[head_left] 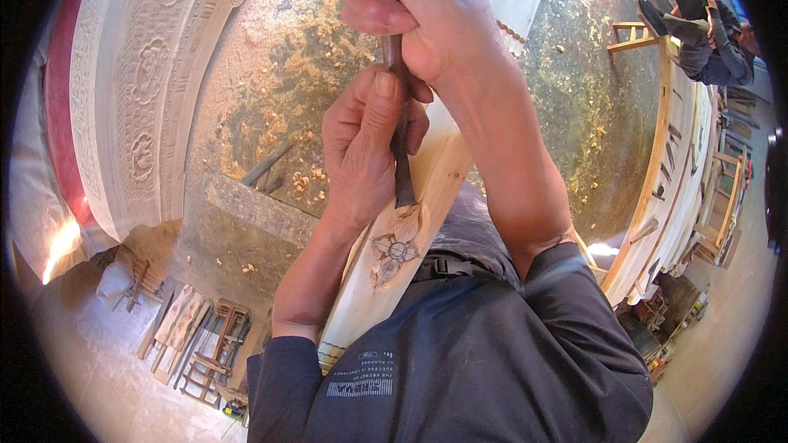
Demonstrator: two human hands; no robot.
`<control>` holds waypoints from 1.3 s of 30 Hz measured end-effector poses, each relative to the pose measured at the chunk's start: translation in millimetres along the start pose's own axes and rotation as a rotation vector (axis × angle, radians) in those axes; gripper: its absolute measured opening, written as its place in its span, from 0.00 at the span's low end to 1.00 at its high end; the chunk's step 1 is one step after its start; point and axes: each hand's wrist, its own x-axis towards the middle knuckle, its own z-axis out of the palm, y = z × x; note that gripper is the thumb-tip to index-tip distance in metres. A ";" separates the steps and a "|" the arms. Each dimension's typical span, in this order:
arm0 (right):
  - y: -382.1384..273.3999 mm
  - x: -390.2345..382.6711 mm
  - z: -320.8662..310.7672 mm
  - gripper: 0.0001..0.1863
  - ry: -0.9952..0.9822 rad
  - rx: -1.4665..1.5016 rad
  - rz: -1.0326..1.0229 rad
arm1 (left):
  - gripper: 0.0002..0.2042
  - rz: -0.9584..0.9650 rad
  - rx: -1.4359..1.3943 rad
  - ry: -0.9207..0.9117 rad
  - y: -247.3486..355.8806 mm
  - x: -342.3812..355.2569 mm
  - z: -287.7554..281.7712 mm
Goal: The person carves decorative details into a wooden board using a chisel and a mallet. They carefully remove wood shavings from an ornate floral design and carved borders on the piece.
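A pale wooden plank (439, 168) runs from my lap up and away, with a carved flower motif (396, 248) near its lower end. A dark chisel (400, 139) stands with its blade tip just above that carving. My left hand (365, 152) wraps the chisel's lower shaft, thumb along it. Higher up, my right hand (414, 8) is closed around the chisel's handle end. Both forearms come out of dark sleeves (460, 361).
Wood chips (308, 180) litter the floor with two loose tools (267, 166). A large carved wooden panel (144, 90) stands at left. Another person (710, 41) sits at upper right by a long bench (669, 172). Wooden frames (209, 344) lie at lower left.
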 end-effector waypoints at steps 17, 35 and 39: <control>-0.7 -0.8 11.0 0.26 0.010 -0.062 0.085 | 0.18 -0.002 0.003 0.067 2.4 -0.9 2.3; 12.1 3.7 9.7 0.25 0.070 -0.084 0.075 | 0.18 -0.043 -0.045 0.160 2.6 -2.4 5.7; 14.4 3.5 11.1 0.26 0.069 -0.098 0.092 | 0.19 -0.058 -0.065 0.153 0.3 -4.1 -1.4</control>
